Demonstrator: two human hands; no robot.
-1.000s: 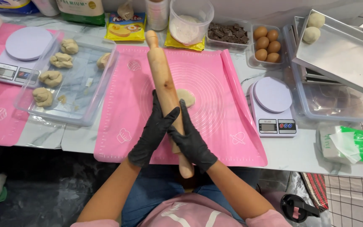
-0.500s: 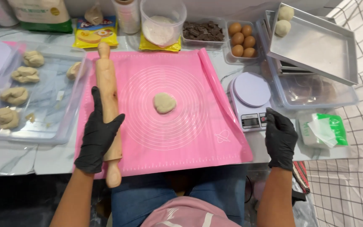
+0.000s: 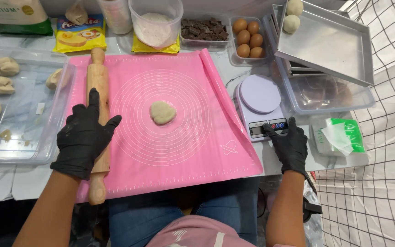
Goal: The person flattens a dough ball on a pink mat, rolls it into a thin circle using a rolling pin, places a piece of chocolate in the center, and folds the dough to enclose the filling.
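We rest left hand (image 3: 84,139) flat, ungripped, on rolling pin (image 3: 98,119); right hand (image 3: 289,145) fingertips touch scale (image 3: 260,104). Dough disc (image 3: 163,112) between hands on mat (image 3: 193,151). Risk: loose pin rolls off mat edge.

We wear matte black disposable gloves on our left hand (image 3: 84,142) and right hand (image 3: 290,145), snug and ending at the wrists. Our forearms are bare. Below them show blue jeans (image 3: 170,215) and a pink top (image 3: 196,234) with white markings.
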